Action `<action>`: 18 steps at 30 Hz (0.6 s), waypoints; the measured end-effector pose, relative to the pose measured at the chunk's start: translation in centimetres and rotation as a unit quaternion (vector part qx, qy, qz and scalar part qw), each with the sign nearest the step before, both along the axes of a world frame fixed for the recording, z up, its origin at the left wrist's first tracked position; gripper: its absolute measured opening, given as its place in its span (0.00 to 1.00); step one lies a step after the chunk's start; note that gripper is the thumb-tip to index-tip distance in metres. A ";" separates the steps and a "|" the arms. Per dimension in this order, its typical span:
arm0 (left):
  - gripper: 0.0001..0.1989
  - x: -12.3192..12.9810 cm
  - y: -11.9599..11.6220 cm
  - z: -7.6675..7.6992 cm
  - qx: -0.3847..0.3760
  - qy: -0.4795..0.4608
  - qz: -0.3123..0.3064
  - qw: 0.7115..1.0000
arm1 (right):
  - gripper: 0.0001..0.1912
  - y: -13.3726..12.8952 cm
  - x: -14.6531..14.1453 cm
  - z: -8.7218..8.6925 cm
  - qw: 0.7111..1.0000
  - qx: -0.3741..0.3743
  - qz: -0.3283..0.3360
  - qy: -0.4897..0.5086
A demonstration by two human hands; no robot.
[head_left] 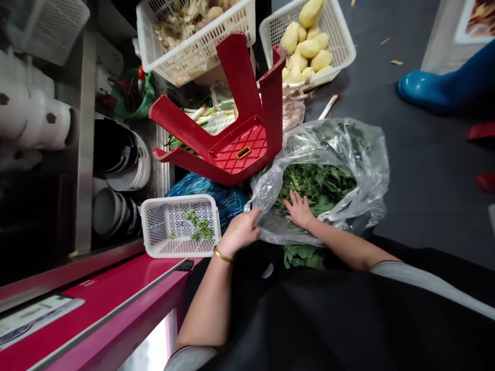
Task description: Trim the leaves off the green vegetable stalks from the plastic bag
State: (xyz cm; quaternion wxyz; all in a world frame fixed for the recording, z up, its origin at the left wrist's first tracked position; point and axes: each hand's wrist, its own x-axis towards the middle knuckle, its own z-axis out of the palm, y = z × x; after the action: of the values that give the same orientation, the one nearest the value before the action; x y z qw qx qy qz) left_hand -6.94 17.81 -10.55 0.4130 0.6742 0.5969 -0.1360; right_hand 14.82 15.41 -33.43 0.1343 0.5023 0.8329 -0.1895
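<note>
A large clear plastic bag (pixel 369 154) lies open on the floor in front of me, with leafy greens (pixel 320 180) inside. My left hand (pixel 240 230), with a gold bangle at the wrist, is closed on the near left edge of the bag's mouth. Inside the bag, my right hand (pixel 299 210) rests on the greens with its fingers spread. More green leaves (pixel 303 256) show below the bag, close to my dark apron. Left of my left hand stands a white plastic basket (pixel 154 247) with a few green sprigs (pixel 201 226) in it.
An upturned red stool (pixel 247 154) stands beyond the bag. Behind it are a crate of yellow-skinned potatoes (pixel 311 46) and a crate of brownish produce (pixel 193 26). White buckets (pixel 131 159) sit on the left shelf. At right is a person's blue boot (pixel 429 90).
</note>
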 end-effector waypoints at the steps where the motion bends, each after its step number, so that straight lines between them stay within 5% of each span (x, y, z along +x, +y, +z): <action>1: 0.30 0.2 -0.1 0.0 -0.005 -0.005 -0.005 1.000 | 0.36 0.0 0.6 0.0 1.000 -0.007 0.018 0.006; 4: 0.30 0.5 -0.2 0.0 0.003 -0.014 -0.017 1.000 | 0.33 0.7 0.2 0.2 1.000 -0.022 0.009 0.013; 8: 0.29 0.5 0.1 0.3 0.032 -0.039 -0.012 0.999 | 0.35 2.0 -3.2 0.5 0.995 -0.021 -0.101 -0.008; 10: 0.28 0.5 0.2 0.5 0.042 -0.052 -0.008 0.998 | 0.28 2.2 -3.7 0.6 0.994 -0.029 -0.109 0.005; 13: 0.27 0.5 0.3 0.8 0.054 -0.058 -0.003 0.997 | 0.17 1.9 -2.6 0.7 0.996 -0.051 -0.069 0.039; 18: 0.25 0.4 0.1 0.8 0.064 -0.053 -0.002 0.997 | 0.19 3.7 1.4 0.2 0.993 -0.066 -0.059 0.078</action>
State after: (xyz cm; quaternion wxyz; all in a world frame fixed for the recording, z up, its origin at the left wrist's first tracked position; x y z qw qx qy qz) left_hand -6.53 17.93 -9.72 0.4000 0.7062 0.5808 -0.0628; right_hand 16.23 19.09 -33.23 0.0908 0.5242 0.7953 -0.2905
